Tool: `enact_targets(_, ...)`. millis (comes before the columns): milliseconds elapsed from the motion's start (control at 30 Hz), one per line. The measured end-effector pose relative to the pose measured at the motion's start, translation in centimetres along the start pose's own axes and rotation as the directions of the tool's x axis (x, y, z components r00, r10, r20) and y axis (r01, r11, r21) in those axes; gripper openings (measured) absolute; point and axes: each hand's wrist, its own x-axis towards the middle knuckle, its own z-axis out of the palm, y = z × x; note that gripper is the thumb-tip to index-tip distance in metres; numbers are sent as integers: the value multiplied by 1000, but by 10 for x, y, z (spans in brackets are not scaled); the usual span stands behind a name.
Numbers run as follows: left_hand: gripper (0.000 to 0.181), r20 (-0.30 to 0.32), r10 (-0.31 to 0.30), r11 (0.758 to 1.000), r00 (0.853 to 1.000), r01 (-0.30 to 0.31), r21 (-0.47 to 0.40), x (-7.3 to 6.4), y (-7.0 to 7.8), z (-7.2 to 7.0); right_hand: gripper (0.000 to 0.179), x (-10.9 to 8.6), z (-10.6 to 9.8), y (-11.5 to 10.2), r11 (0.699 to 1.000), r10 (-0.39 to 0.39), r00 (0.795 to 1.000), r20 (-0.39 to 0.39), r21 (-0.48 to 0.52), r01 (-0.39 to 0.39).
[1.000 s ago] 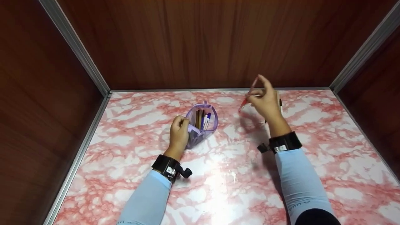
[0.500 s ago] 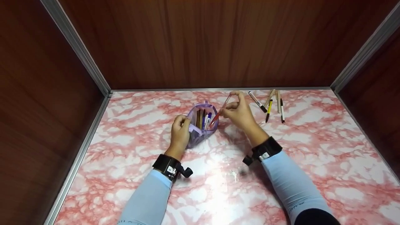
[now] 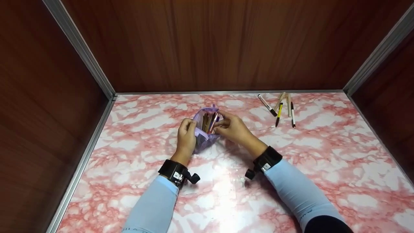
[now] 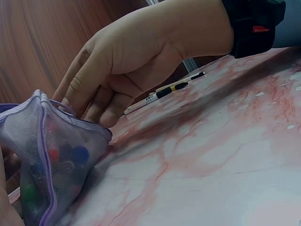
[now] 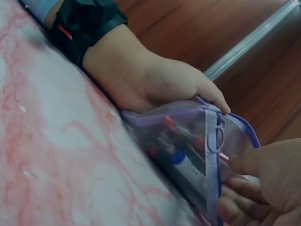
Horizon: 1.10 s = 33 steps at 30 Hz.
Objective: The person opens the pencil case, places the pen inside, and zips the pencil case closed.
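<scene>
A purple mesh pencil pouch [image 3: 203, 146] stands on the table with its mouth spread. My left hand [image 3: 186, 137] grips its left rim between thumb and fingers. At the right side of the mouth is my right hand [image 3: 235, 130], its fingertips reaching inside and pinching a red pen [image 3: 213, 123] that slants among the others. Brown and blue pens show in the pouch beside it. Through the mesh in the right wrist view, a blue-ended white marker [image 5: 188, 170] and red-ended pens are visible. The pouch wall partly hides the right fingertips there.
Back right on the marbled table lie a white marker with a black cap [image 3: 267, 105], a yellow and black pen [image 3: 279, 115], a white and black pen [image 3: 293, 115] and beige pens [image 3: 288, 105]. A brown wood-grain panel [image 3: 207, 45] rises behind the table.
My right hand has carried the red pen leftward and down from the back right into the pouch, uncovering the pens on the table. My left hand keeps its grip on the rim.
</scene>
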Motion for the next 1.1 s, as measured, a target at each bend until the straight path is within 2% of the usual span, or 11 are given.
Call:
enact_targets(167, 26, -10, -15, 1000, 1000, 15, 6, -1, 1, 0, 50, -1, -10, -1, 975, 10, 996, 88, -223, 10)
enact_targets(233, 27, -10, -20, 1000, 1000, 20, 11, -1, 1, 0, 36, -1, -15, -2, 963, 11, 995, 103, -268, 17)
enact_targets(400, 26, -9, -23, 999, 1000, 24, 35, 0, 0, 0, 28, -1, -31, -6, 963, 4, 995, 97, -269, 23)
enact_targets(500, 24, -10, 1, 998, 1000, 0, 59, 1, -1, 0, 30, -1, -49, -6, 966, 47, 997, 67, -256, -28)
enact_targets(600, 23, -12, 23, 996, 1000, -22, 87, 0, -1, 0, 29, -1, -71, -4, 966, 80, 997, 1, -246, -77)
enact_targets(733, 24, -12, 32, 994, 999, -30, 104, 0, 1, 0, 25, 0, -103, 2, 970, 43, 990, -138, -233, -75)
enact_targets(900, 24, -21, 20, 996, 1000, -18, 92, -1, 1, 0, 26, -4, -139, 11, 970, -8, 955, -297, -236, -65)
enact_targets(1100, 26, -16, 2, 997, 1000, -1, 73, -1, 2, 1, 31, -13, -176, 25, 946, 23, 910, -415, -284, -154)
